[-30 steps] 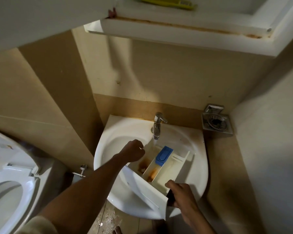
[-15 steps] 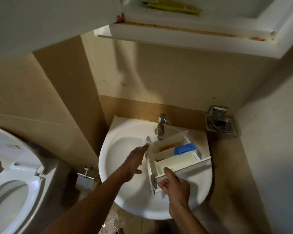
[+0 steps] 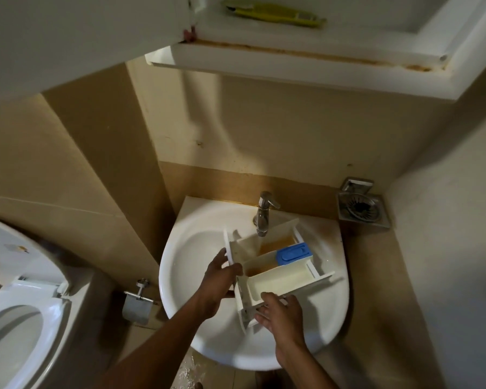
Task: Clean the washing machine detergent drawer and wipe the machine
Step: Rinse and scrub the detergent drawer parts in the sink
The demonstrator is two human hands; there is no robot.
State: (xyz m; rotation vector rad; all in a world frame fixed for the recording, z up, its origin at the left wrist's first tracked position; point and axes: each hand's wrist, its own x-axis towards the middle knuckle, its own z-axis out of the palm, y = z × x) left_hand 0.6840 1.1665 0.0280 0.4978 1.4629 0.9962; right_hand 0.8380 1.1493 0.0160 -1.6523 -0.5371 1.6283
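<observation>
Now the drawer [image 3: 278, 279] is held over the sink [image 3: 197, 248], roughly level, its far side just under the tap [image 3: 263, 213]. The left hand [image 3: 219, 279] grips the front panel at the drawer's left end, fingers curled round its edge. The right hand [image 3: 281, 315] holds the near corner, fingers wrapped under the side wall. A blue cap [image 3: 293, 253] sits in the middle compartment, towards the right. Brown residue stains the floors of the far and middle compartments; the near one looks pale. To the left stands a toilet [image 3: 20, 318] with its lid up, and a paper holder [image 3: 136, 304] hangs between it and the sink. A metal dish [image 3: 361, 210] is fixed right of the tap
</observation>
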